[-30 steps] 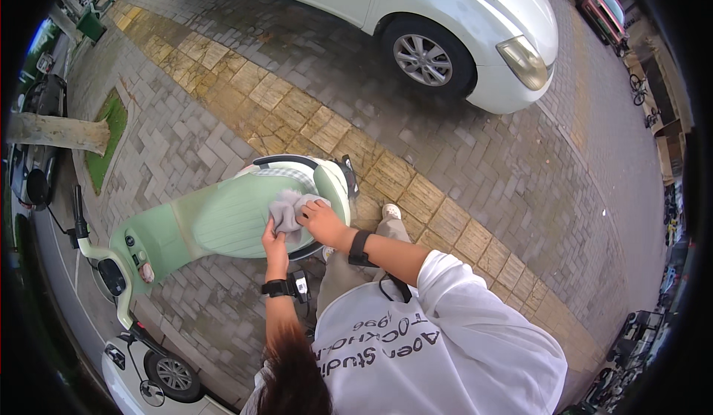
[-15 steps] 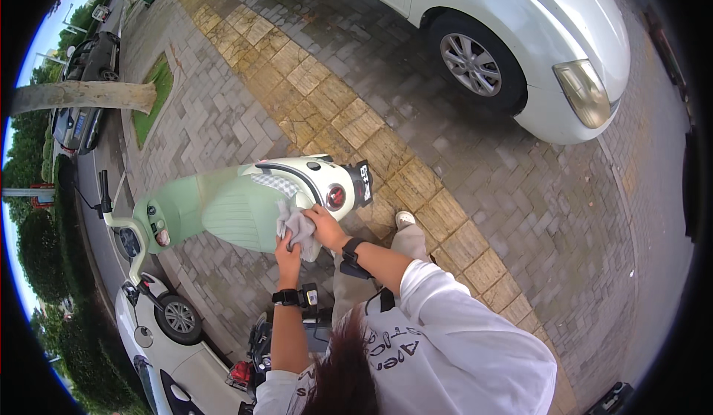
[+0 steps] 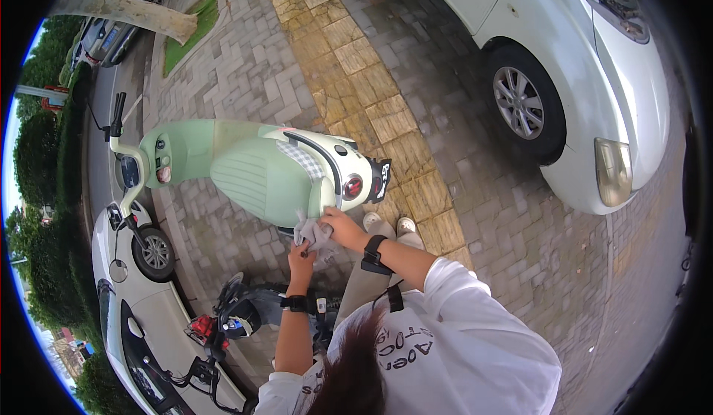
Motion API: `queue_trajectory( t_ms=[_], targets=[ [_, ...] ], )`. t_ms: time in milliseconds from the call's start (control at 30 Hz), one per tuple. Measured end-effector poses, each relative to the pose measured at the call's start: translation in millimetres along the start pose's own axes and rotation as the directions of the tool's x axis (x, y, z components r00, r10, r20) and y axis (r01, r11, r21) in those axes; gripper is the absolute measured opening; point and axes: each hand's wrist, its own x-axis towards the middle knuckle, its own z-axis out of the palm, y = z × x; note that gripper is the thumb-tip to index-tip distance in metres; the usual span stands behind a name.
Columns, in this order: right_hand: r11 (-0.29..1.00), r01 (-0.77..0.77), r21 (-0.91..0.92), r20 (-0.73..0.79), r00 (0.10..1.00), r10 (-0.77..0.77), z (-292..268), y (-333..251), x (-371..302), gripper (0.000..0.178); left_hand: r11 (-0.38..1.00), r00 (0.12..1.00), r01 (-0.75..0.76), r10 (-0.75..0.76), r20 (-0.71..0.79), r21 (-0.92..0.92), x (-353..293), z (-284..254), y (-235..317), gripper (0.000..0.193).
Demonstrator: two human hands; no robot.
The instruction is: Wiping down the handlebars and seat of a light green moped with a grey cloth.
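Observation:
A crumpled grey cloth (image 3: 315, 235) is bunched between my two hands, beside the rear of a pale green and cream scooter (image 3: 249, 174). My left hand (image 3: 300, 257) grips the cloth's lower left side. From the right, my right hand (image 3: 344, 228) closes on its upper part. Both hands are close to the near edge of the scooter's seat (image 3: 245, 185); whether the cloth touches the bodywork I cannot tell. At the scooter's tail sit a round red light (image 3: 353, 186) and a checked grey-and-white patch (image 3: 301, 160).
Grey paving with a yellow tactile strip (image 3: 371, 92) lies beyond the scooter. A white car (image 3: 579, 118) stands at the right, another white car (image 3: 148, 326) at the lower left. A dark scooter (image 3: 241, 315) is close by my left arm. A tree trunk (image 3: 126, 10) shows at upper left.
My view has shifted, so the scooter and the car at right sit differently in the picture. The cloth, still in both hands, has moved from over the seat's rear to its near edge.

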Motion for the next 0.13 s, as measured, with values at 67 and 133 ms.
queue_trajectory(
  t_ms=[67, 133],
  targets=[
    [0.998, 0.045, -0.052, -0.063, 0.997, -0.048, -13, -14, 19, 0.028, 0.999, 0.998, 0.035, -0.034, 0.053, -0.029, 24, -5, 4, 0.036],
    [0.99, -0.027, -0.141, -0.084, 0.996, 0.015, -25, -15, 45, 0.028, 0.997, 0.995, 0.02, -0.012, 0.1, -0.077, 60, -1, 1, 0.044]
  ],
)
